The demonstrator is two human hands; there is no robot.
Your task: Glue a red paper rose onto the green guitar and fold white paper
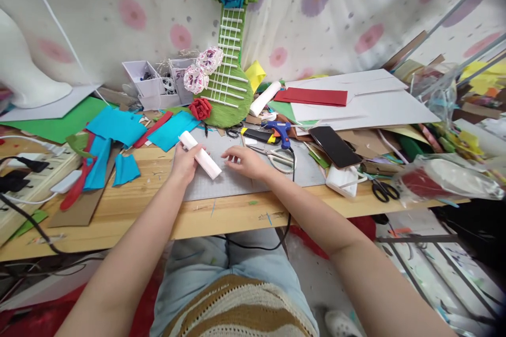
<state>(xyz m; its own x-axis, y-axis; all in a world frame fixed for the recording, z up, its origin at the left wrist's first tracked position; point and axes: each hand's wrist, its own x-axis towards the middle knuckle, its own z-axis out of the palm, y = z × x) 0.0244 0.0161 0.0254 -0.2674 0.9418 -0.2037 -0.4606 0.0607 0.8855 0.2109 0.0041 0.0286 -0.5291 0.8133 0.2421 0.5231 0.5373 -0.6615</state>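
Note:
My left hand (185,164) is closed around a white folded strip that looks like crepe paper (202,157), held at a slant above the grey cutting mat (237,187). Just to the right, my right hand (245,161) is apart from the strip, its fingers loosely curled and spread with nothing seen in them. Beyond it lie silver-handled scissors (281,160), a blue glue gun (280,131) and a yellow-black utility knife (259,136). A green guitar-shaped craft (233,92) with paper flowers leans upright behind the mat.
Blue paper pieces (118,126) and a power strip (43,179) occupy the left. On the right are a black phone (335,146), black scissors (384,190) and a plastic-wrapped bundle (446,176). A black cord (290,210) hangs over the table's front edge. White boards (379,105) lie behind.

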